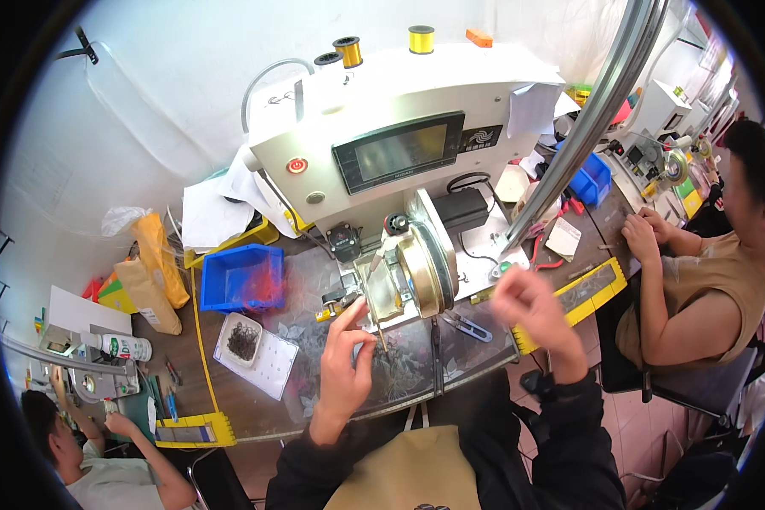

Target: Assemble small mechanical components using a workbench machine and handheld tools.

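Note:
My left hand [346,367] is in front of the winding machine [408,140], its fingertips close to the small metal fixture beside the large brass-coloured wheel [427,270]. Its thumb and fingers are drawn together; what they pinch, if anything, is too small to make out. A thin rod [384,340] shows just past the fingertips. My right hand [531,308] is raised to the right of the wheel, apart from the machine. Its fingers are bent but smeared by motion, so I cannot see whether they hold anything.
Left of the machine stand a blue bin [242,279] and a white dish [240,340] of small dark parts. A grey cutter [467,328] and dark tweezers [437,357] lie near the table edge. A metal post [582,127] rises at right. Co-workers sit on both sides.

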A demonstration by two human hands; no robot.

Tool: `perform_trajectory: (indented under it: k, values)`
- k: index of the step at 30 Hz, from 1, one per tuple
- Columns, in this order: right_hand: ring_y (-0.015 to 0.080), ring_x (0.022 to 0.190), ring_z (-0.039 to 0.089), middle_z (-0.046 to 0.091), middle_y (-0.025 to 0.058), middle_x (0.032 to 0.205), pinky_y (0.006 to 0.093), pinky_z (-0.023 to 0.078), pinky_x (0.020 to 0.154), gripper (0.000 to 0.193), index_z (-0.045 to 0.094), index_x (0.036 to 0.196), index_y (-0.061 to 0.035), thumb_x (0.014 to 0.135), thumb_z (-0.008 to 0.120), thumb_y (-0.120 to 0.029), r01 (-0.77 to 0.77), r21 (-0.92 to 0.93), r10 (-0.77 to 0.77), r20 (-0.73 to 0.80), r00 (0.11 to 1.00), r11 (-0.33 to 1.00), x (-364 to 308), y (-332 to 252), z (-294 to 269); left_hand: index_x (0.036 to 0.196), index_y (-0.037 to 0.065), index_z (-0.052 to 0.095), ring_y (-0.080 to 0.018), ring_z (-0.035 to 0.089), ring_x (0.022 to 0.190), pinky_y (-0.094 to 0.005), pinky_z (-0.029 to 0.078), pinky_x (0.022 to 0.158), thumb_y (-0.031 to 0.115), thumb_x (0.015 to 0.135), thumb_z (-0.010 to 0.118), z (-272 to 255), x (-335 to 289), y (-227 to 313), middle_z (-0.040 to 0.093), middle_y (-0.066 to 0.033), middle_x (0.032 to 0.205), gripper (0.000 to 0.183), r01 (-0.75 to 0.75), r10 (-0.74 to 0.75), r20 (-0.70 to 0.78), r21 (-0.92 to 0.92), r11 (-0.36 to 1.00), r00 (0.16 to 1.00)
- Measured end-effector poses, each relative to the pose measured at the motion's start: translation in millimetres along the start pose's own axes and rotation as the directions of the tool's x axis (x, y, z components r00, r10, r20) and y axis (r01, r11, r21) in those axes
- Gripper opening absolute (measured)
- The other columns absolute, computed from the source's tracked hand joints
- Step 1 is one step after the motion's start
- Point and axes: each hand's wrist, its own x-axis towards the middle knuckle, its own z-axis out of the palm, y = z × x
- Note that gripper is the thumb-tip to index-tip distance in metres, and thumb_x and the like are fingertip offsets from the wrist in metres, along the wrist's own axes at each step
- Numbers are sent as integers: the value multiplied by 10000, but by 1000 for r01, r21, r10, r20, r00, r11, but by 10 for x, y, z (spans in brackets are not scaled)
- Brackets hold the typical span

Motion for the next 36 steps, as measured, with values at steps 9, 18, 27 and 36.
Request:
perform_trajectory:
  k: [9, 18, 27, 36]
  values:
    - [184, 1075, 593, 630, 80, 1136, 311, 486, 921, 299, 591, 1225, -44, 953, 665, -144, 102, -573, -545, -688, 479, 813, 624, 314, -1255, 1017, -3, 504, -380, 588, 1282, -397, 490, 1023, -77, 940, 540, 34, -45, -63, 499, -289, 1458, 112, 41, -30, 83, -140, 989, 996]
    - [331, 1264, 546, 596, 190, 1341, 398, 420, 1071, 428, 606, 1289, -5, 906, 710, -166, -112, -780, -496, -494, 715, 615, 949, 552, -1734, 1018, -2, 501, -391, 560, 1310, -374, 471, 1041, -73, 929, 544, 47, -60, -76, 488, -293, 1466, 122, 45, -35, 87, -114, 992, 996]
    - [168, 916, 645, 697, 83, 999, 308, 488, 855, 310, 653, 1129, 16, 910, 744, -185, -121, -739, -619, -631, 469, 662, 784, 412, -1590, 1019, 11, 497, -403, 552, 1312, -380, 484, 1025, -72, 917, 557, 41, -79, -117, 495, -289, 1460, 145, 40, -27, 97, -133, 990, 995]
    - [233, 1019, 687, 709, 212, 1077, 346, 545, 913, 331, 506, 1266, 49, 1035, 581, -176, 232, -799, -830, -513, 219, 555, 536, -152, -1236, 1008, 11, 506, -409, 592, 1260, -372, 505, 976, -64, 910, 581, 44, -92, -176, 512, -288, 1446, 144, 37, -28, 72, -127, 991, 997]
